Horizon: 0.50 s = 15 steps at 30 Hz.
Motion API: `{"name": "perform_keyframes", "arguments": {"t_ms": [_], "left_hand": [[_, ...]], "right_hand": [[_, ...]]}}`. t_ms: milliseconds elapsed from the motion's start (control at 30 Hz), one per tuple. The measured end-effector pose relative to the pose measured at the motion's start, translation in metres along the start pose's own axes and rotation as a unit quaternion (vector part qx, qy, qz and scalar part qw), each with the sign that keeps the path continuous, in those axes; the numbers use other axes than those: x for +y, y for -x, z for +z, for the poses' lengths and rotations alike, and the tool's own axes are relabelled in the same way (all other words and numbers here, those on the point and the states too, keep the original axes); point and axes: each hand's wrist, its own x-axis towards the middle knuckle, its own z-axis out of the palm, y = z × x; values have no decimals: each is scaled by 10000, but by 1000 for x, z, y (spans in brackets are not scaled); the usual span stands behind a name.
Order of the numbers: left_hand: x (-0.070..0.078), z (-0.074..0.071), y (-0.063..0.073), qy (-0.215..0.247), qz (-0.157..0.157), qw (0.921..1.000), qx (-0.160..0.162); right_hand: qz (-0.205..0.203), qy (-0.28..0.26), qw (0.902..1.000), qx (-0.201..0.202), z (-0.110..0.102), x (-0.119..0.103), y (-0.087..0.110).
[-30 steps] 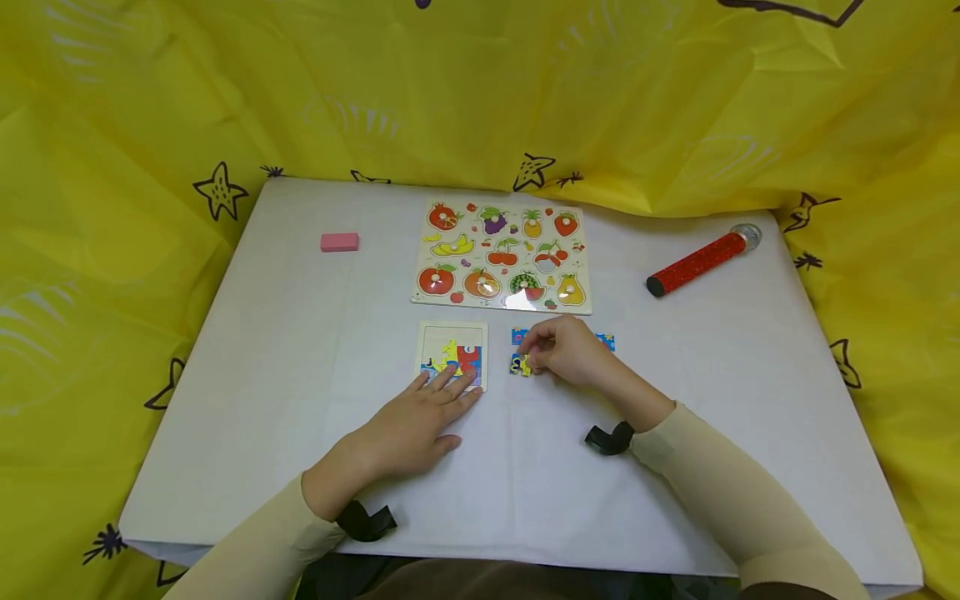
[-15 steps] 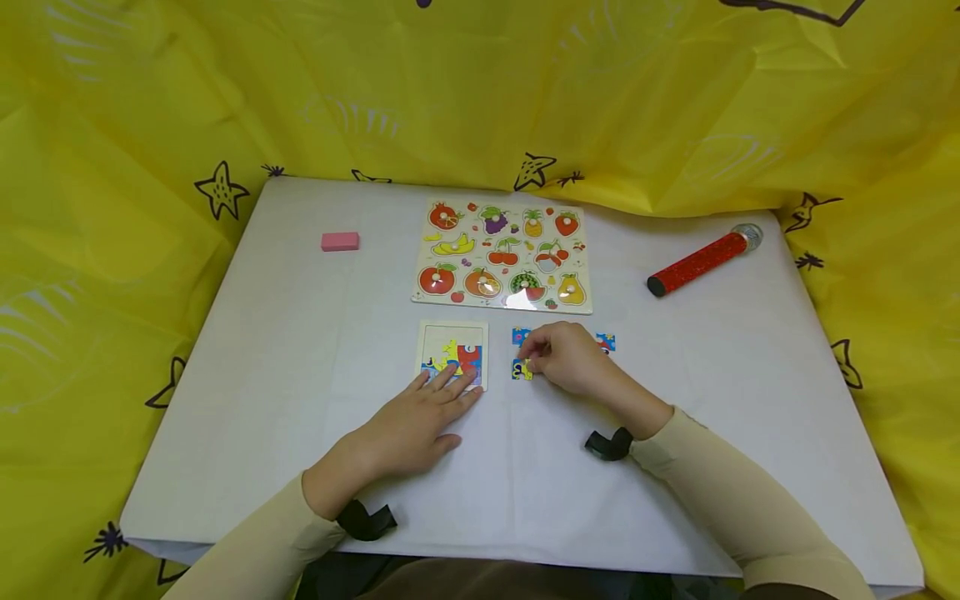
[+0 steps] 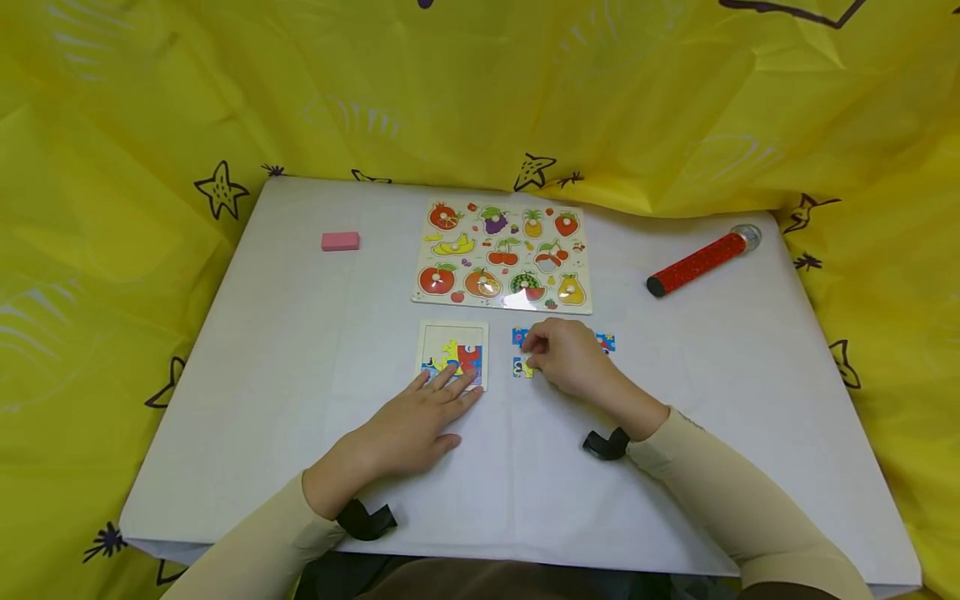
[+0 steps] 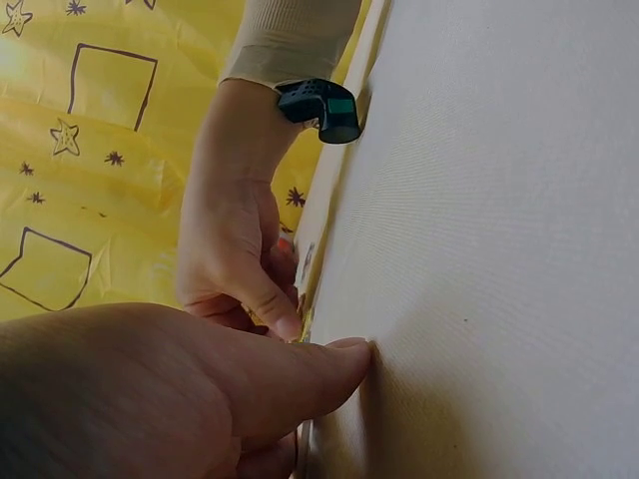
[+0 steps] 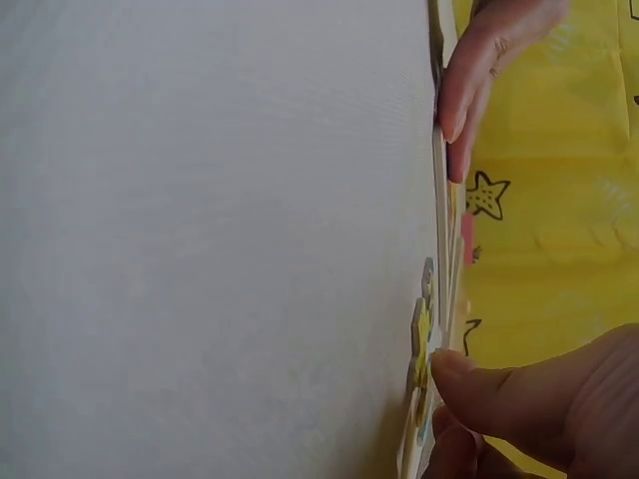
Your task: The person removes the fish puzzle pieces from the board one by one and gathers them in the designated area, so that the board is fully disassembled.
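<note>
My left hand (image 3: pixel 416 425) lies with straight, spread fingers over the lower edge of a small wooden jigsaw tray (image 3: pixel 452 332). Fitted yellow, red and blue pieces show in the tray's lower part, partly covered by those fingers. To the right of the tray, my right hand (image 3: pixel 572 357) pinches a yellow-and-blue puzzle piece (image 3: pixel 522 367) between thumb and fingers. The right wrist view has this piece (image 5: pixel 420 344) edge-on, the thumb at its side. Blue loose pieces (image 3: pixel 607 342) lie behind the right hand, which hides part of them.
A fruit peg puzzle board (image 3: pixel 501 255) lies just beyond the tray. Farther left is a pink block (image 3: pixel 341 242), and at the far right a red glittery tube (image 3: pixel 697 265). A yellow patterned cloth (image 3: pixel 480 100) hangs around the white table (image 3: pixel 300 375).
The yellow-and-blue puzzle piece has turned a little in my right fingers and shifted slightly. My left hand has stayed still on the tray.
</note>
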Motion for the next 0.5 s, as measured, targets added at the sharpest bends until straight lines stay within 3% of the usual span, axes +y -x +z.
{"name": "perform_keyframes", "arguments": {"t_ms": [200, 500], "left_hand": [[0, 0, 0, 32, 6, 10000, 12], [-1, 0, 0, 50, -14, 10000, -33]], "right_hand": [[-106, -373, 9992, 52, -8, -7, -8], [-744, -542, 9947, -454, 9, -33, -30]]}}
